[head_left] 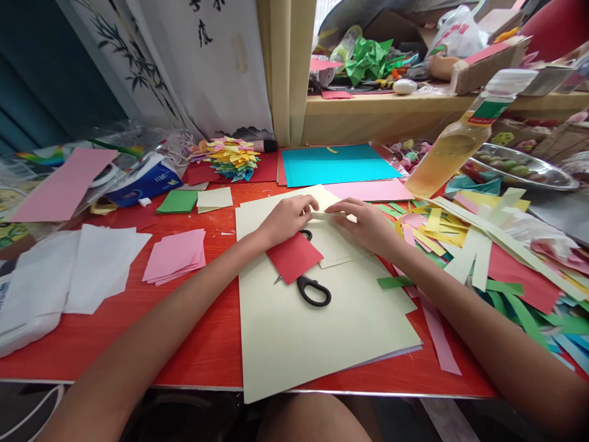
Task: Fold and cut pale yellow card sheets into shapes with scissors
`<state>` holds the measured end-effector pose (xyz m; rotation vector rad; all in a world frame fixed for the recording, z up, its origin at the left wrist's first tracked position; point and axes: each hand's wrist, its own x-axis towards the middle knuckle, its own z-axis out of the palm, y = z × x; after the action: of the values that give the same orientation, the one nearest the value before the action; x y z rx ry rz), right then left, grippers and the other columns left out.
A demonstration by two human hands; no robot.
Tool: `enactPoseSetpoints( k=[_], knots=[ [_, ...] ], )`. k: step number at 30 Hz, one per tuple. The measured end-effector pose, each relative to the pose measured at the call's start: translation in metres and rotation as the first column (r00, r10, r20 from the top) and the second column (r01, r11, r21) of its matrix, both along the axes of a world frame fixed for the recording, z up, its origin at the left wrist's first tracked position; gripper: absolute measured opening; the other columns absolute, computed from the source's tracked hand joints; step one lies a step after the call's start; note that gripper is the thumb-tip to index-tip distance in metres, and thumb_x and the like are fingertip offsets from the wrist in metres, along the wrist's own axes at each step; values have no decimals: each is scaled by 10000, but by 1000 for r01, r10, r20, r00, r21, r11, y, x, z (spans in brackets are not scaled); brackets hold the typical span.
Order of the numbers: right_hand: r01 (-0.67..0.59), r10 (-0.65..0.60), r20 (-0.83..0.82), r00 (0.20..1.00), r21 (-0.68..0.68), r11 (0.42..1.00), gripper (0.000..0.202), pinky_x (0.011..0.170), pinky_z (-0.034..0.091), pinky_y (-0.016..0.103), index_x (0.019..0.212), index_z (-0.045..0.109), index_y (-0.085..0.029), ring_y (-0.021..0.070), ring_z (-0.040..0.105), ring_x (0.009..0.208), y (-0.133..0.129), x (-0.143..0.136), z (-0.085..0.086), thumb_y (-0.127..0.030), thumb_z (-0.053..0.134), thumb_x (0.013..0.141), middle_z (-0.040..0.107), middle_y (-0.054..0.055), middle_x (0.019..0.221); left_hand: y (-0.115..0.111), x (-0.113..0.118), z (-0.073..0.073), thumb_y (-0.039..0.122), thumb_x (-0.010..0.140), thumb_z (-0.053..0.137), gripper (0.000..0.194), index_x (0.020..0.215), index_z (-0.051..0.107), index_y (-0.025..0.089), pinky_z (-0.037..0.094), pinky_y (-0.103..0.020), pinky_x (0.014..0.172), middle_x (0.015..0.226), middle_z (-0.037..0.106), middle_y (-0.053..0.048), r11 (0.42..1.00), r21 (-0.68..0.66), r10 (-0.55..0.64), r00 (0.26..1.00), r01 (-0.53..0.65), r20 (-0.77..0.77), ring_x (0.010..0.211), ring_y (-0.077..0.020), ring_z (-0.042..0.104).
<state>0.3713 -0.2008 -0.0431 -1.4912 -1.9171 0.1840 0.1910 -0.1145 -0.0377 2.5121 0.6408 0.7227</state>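
Note:
My left hand [289,216] is closed, its curled fingertips pinching the left end of a narrow folded edge of pale cream paper [329,215]. At the other end of that edge, my right hand [368,226] has its thumb and fingers on the same paper. Just below lie black-handled scissors [317,292], their middle hidden under a red paper square [295,256]. Cream sheets [294,350] are spread underneath, with smaller cream pieces [345,245] beneath my right hand.
Pink squares [175,256], green paper [177,201] and white tissues [103,267] lie left. A folded-paper stack [232,161] and blue sheets [338,164] are behind. On the right are a bottle [453,147], paper strips [478,245] and a metal plate [543,178].

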Motion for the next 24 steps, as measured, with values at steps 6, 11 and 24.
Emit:
enactPoseSetpoints(
  k=[6, 11, 24],
  knots=[
    [-2, -7, 162, 987, 55, 998, 291, 761, 457, 332, 989, 677, -232, 199, 598, 854, 3, 5, -3, -213, 414, 868, 648, 60, 978, 0, -1, 0, 149, 786, 465, 226, 951, 615, 180, 424, -238, 733, 872, 629, -21, 999, -34, -6, 999, 5, -53, 793, -135, 574],
    [-46, 18, 289, 957, 92, 995, 334, 779, 450, 362, 1084, 642, -196, 221, 568, 903, 3, 7, -4, -220, 366, 899, 649, 89, 1006, 1, -1, 0, 185, 811, 472, 252, 997, 642, 177, 425, -243, 752, 910, 637, -41, 1000, 19, -6, 996, 8, -86, 812, -146, 579],
    [45, -120, 224, 967, 316, 948, 191, 687, 446, 316, 864, 646, -193, 196, 538, 786, 5, 10, 3, -183, 456, 870, 602, 69, 794, 2, -1, -3, 116, 783, 456, 277, 985, 638, 165, 415, -235, 713, 900, 625, -34, 997, 75, -9, 996, 16, -88, 790, -143, 562]
  ],
)
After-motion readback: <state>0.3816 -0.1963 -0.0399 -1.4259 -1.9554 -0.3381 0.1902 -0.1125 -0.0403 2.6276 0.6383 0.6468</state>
